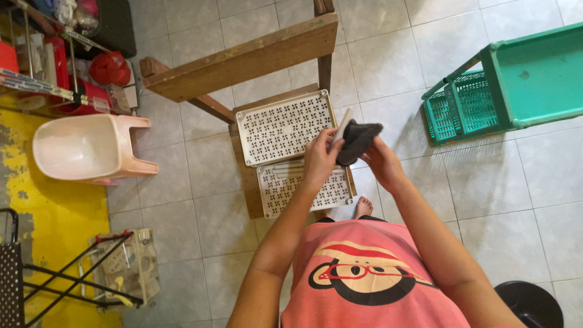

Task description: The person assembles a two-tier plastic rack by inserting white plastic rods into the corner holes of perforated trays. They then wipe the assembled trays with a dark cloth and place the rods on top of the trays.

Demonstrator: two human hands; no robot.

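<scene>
Head camera, looking straight down: the left hand [320, 159] is closed around a thin, flat white strip [342, 126], pinching its lower end so the strip slants up and away from the fingers. Touching it on the other side, the right hand [381, 163] grips a dark grey, soft-looking cloth [358, 141], bunched and folded, with one corner poking out past the fingertips; cloth and strip meet between the two hands. Just beyond and below the left hand lie two white rectangular plastic panels [284, 126], each perforated with a regular pinwheel-like pattern, resting one above the other on the seat of a rough, unpainted wooden chair [243, 61] whose plank backrest slants across farther off. Well out past the right hand sits a teal plastic crate [464, 106] with lattice walls, joined to a smooth teal shelf of the same plastic. Far beyond the left hand a pale pink moulded plastic stool [91, 149] lies tipped on its side, near red packages and containers [109, 68] on a wire rack at the corner, their labels too small to make out. Pale square glossy tiles [516, 194] cover the floor, with a yellow patch at the left-hand edge.
</scene>
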